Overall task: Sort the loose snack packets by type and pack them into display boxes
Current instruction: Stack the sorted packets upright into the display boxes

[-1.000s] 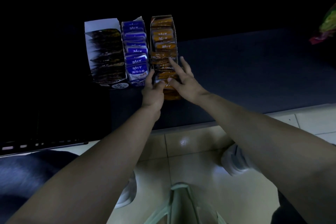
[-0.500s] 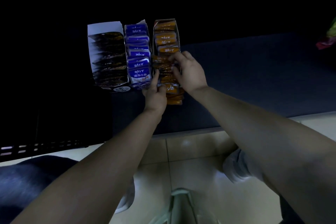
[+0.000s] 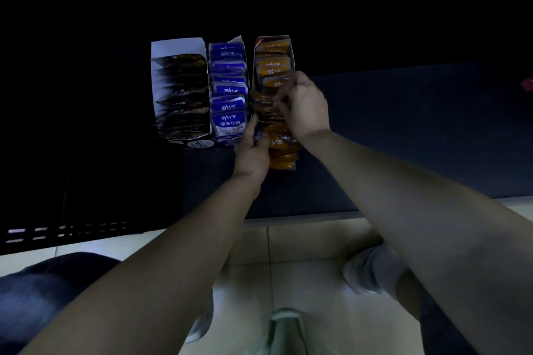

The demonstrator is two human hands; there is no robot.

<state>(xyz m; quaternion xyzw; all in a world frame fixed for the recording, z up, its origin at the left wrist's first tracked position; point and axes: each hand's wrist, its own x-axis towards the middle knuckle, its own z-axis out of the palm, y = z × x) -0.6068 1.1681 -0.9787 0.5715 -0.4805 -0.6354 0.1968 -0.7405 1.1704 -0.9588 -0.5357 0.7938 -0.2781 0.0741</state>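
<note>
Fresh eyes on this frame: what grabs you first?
Three display boxes side by side on the dark surface: dark packets left, blue packets middle, orange packets right. Both hands are on the orange row, the right hand curled over its middle, the left hand pinching its near-left edge.

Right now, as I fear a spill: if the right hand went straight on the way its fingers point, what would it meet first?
The orange packets: the right hand curls its fingers leftward into that row and seems to touch it. The blue packets lie beyond.
</note>
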